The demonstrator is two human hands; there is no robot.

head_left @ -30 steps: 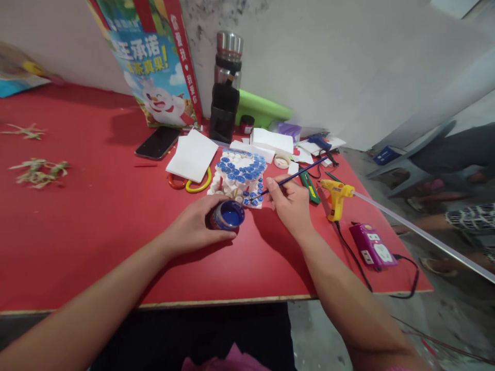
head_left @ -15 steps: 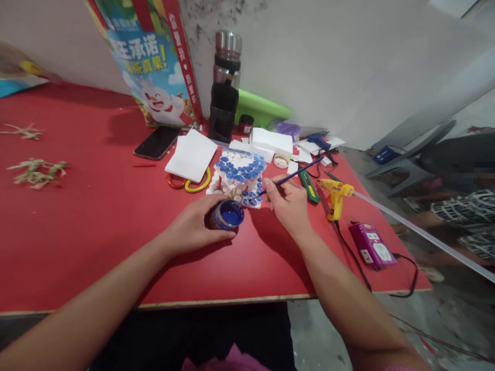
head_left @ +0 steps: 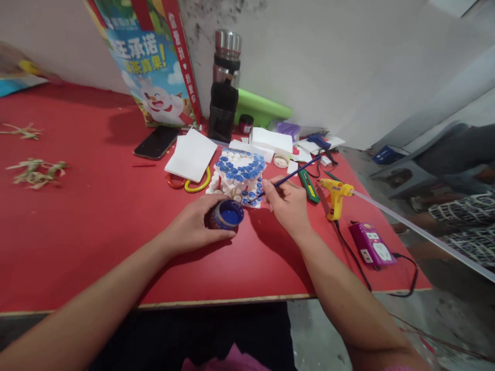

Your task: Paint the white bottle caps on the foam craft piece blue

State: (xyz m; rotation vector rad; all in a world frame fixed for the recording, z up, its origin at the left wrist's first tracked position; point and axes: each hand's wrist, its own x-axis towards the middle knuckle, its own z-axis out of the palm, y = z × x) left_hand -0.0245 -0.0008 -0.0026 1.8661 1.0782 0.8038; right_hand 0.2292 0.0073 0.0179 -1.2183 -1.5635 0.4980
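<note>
My left hand [head_left: 199,222] is wrapped round a small jar of blue paint [head_left: 228,214], its open mouth tipped slightly towards me. Pinched in my right hand [head_left: 286,206] is a thin dark-blue paintbrush [head_left: 292,175]. Its tip meets the lower right part of a white craft model [head_left: 242,172] built of small round pieces. Many of these pieces are painted blue on top and along the right side; those at the lower left are white. Part of the model's front is hidden behind the jar and my left fingers.
Around the model lie scissors [head_left: 197,181], white paper [head_left: 191,154], a tape roll [head_left: 281,161] and a green cutter [head_left: 308,186]. To the right are a yellow glue gun [head_left: 336,196] and a purple power socket [head_left: 373,245]. A phone [head_left: 157,142] and a tall flask [head_left: 225,87] stand behind. Another person sits far right.
My hands, the jar and the brush stay almost where they were, the brush tip still at the model's lower right. The person at the far right has shifted slightly.
</note>
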